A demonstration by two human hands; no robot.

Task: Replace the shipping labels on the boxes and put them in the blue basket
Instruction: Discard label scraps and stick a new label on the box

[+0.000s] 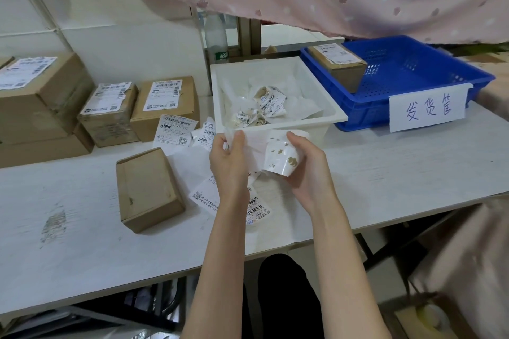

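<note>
Both hands raised just before the white bin: left hand pinching a thin backing sheet, right hand gripping a curled peeled label. Bare box flat on the table, left of the hands. One labelled box in the blue basket.

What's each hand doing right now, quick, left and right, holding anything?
Left hand: pinching one end of the peeled label sheet.
Right hand: gripping the curled end of the same sheet.

White table, cardboard boxes, loose labels, white bin, blue basket
</note>
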